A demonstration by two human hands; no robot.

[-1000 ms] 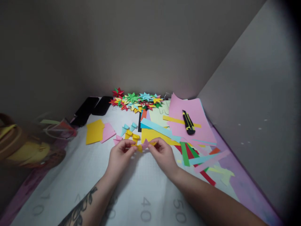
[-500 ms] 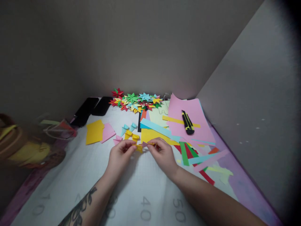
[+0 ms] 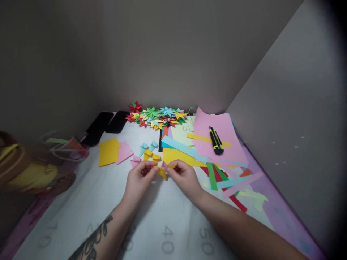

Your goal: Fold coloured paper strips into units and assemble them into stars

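Between my two hands is a small folded origami piece (image 3: 162, 173) of yellow and pink paper, held just above the white mat. My left hand (image 3: 141, 177) pinches its left side between thumb and fingers. On its right side my right hand (image 3: 184, 177) is closed in a similar pinch; the fingertips hide part of the paper. Just beyond my hands lie folded yellow units (image 3: 148, 155), light blue units (image 3: 144, 148) and a pink unit (image 3: 135, 161).
Finished paper stars (image 3: 152, 112) are heaped at the back. Right of them, a utility knife (image 3: 216, 140) rests on pink sheets (image 3: 233, 130). Cut paper strips (image 3: 212, 177) are scattered below. Yellow squares (image 3: 108, 153) and black phones (image 3: 118, 122) lie left; a basket-like container (image 3: 16, 162) stands far left.
My hands have drawn slightly closer together. The folded piece has tilted, with a yellow point now hanging lower and the pink part standing up between my fingers.
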